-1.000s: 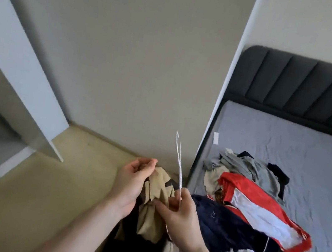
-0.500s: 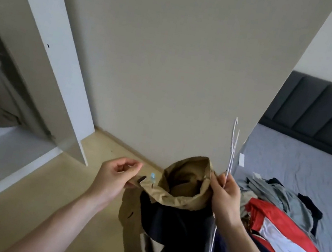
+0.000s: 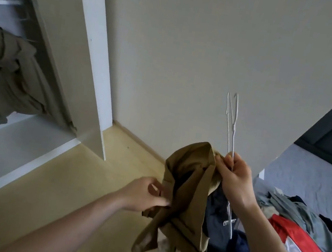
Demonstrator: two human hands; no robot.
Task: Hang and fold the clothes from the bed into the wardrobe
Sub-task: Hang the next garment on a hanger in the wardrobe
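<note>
Since a second ago, when both hands worked low over the bed's edge, I have turned left and the open wardrobe (image 3: pixel 32 147) has come into view, so hanging looks near. From the head camera, my right hand (image 3: pixel 235 181) has risen; it pinches the top of the brown garment (image 3: pixel 188 195) together with thin white wire hangers (image 3: pixel 230 123), hooks pointing up. My left hand (image 3: pixel 144 195) has dropped to grip the garment's left edge, fingers curled. The cloth is soft, creased, drooping in folds. A grey-green garment (image 3: pixel 5 68) already hangs far left inside the wardrobe. More clothes (image 3: pixel 305 244), red, white, navy and grey, lie heaped on the grey bed (image 3: pixel 309 185), near right.
</note>
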